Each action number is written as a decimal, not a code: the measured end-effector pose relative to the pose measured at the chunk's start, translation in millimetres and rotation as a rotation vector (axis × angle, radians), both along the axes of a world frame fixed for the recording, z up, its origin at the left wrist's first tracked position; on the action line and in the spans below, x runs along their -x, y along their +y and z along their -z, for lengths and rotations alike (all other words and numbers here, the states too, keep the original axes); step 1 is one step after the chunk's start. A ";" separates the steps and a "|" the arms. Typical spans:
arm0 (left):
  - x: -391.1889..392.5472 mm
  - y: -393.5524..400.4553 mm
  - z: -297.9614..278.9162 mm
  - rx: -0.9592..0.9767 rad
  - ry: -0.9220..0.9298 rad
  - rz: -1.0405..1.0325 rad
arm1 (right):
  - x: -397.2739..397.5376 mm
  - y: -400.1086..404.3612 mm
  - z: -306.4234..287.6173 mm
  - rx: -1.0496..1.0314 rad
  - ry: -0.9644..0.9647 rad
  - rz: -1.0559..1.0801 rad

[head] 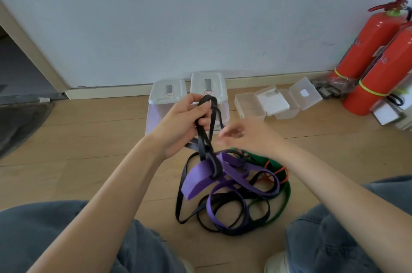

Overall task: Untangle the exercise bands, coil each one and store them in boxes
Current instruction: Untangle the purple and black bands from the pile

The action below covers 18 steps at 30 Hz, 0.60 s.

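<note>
Against the wall, two lidded boxes (188, 96) are standing behind the hands. Left hand (180, 125) is gripping a flat black band (206, 132) rising from the tangled bands (231, 188) on the wood floor (89, 139); right hand (247, 134) is hovering loosely curled, holding nothing.

Soft daylight — blurred, edges bowed

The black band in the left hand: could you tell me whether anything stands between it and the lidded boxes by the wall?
The left hand holds the black band up in front of the lidded boxes, but its lower end runs into the purple band in the pile, and both lids are shut.
</note>
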<state>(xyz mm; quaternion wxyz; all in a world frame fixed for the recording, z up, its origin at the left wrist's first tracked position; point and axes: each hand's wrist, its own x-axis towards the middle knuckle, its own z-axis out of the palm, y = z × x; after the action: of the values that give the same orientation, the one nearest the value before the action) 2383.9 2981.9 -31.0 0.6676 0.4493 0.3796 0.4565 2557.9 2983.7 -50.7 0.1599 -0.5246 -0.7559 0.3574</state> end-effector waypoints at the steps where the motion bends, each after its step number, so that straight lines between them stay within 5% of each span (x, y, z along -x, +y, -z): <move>1: -1.8 -0.5 -1.6 0.007 -0.045 0.001 | 3.5 -2.8 3.2 0.012 -0.004 -0.031; 5: -5.0 -3.1 -4.3 -0.004 -0.107 -0.003 | 13.0 -7.9 9.8 -0.056 -0.071 -0.067; 9: 6.1 5.6 2.7 -0.077 0.248 -0.313 | 0.2 1.3 1.3 -0.024 -0.051 0.058; 12: 19.2 12.1 8.9 -0.022 0.251 -0.502 | -9.5 5.8 -0.9 0.048 -0.173 0.131; 15: 26.7 16.7 11.7 -0.028 0.288 -0.558 | -13.4 7.2 -5.3 0.196 -0.112 0.185; 18: 24.6 15.2 11.0 -0.125 0.407 -0.507 | -14.8 9.3 -9.4 0.178 -0.277 0.141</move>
<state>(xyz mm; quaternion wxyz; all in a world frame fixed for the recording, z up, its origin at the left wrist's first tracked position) 2359.4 2997.1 -41.9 0.4144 0.4625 0.5762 0.5314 2572.7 2993.0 -41.4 0.0317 -0.6328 -0.6973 0.3351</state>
